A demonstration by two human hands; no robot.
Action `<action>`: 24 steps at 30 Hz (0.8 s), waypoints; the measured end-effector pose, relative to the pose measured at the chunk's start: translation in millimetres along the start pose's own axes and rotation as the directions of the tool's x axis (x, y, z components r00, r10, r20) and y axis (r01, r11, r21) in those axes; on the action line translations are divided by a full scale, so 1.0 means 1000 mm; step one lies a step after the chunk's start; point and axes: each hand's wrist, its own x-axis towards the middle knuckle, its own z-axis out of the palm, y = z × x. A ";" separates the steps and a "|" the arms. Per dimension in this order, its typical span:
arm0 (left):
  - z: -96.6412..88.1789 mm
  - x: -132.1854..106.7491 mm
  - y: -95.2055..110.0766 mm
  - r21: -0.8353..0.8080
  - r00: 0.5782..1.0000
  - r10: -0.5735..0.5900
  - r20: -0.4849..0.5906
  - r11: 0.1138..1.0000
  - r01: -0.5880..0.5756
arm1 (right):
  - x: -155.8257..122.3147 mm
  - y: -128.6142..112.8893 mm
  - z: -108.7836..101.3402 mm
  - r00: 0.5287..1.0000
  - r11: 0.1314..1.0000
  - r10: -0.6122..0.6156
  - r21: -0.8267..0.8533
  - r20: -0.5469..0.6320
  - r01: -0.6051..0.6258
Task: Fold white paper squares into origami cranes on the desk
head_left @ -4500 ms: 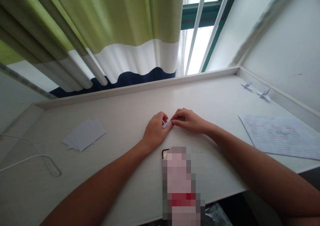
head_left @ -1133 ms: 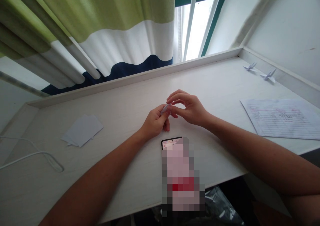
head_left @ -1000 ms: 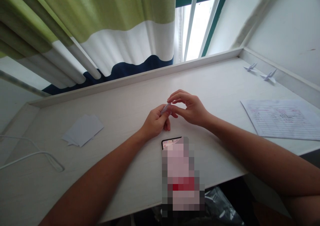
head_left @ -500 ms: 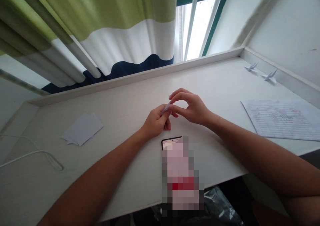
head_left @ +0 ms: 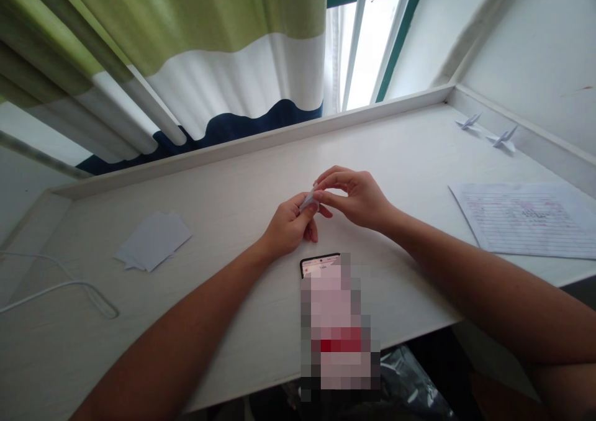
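A small folded white paper piece [head_left: 308, 200] is held just above the white desk [head_left: 242, 222] near its middle. My left hand [head_left: 288, 225] pinches its lower end between thumb and fingers, knuckles resting near the desk. My right hand [head_left: 356, 196] pinches the upper tip with thumb and forefinger, its other fingers curled above. Most of the paper is hidden by my fingers.
A phone [head_left: 326, 272] lies just before my hands. A stack of white paper squares [head_left: 153, 241] sits at the left, a white cable [head_left: 60, 287] beyond it. A lined sheet [head_left: 526, 219] lies right; two folded paper cranes [head_left: 487, 129] stand in the far right corner.
Earlier both hands pressed the paper flat on the desk; it is now lifted. Over the last second my right fingers closed down onto its tip.
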 end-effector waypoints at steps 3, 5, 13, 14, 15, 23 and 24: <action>-0.001 0.000 0.000 -0.011 1.000 -0.009 0.017 1.000 0.009 | 0.000 0.000 -0.001 0.999 0.998 -0.052 -0.037 -0.004 0.052; -0.002 0.000 0.001 -0.020 0.999 -0.011 0.040 1.000 0.011 | 0.000 -0.001 -0.001 0.996 0.996 -0.086 -0.038 -0.007 0.086; -0.002 -0.002 0.005 -0.059 0.997 -0.009 0.079 0.998 0.014 | 0.000 0.000 -0.001 1.000 0.998 -0.002 0.059 0.027 0.001; -0.001 -0.001 0.004 -0.051 0.998 -0.006 0.066 0.999 0.009 | 0.000 0.001 -0.001 0.999 0.996 0.016 0.088 0.033 -0.019; -0.001 -0.001 0.003 -0.042 0.999 -0.003 0.053 0.999 0.005 | 0.000 0.001 0.000 0.999 0.993 0.029 0.111 0.038 -0.033; 0.001 0.001 -0.003 -0.018 1.000 0.006 -0.020 1.000 -0.007 | 0.000 -0.001 0.000 0.997 0.992 0.069 0.105 0.042 -0.073; 0.001 0.001 -0.004 -0.012 0.999 0.012 -0.029 1.000 -0.012 | 0.000 0.000 0.000 0.997 0.993 0.058 0.102 0.046 -0.062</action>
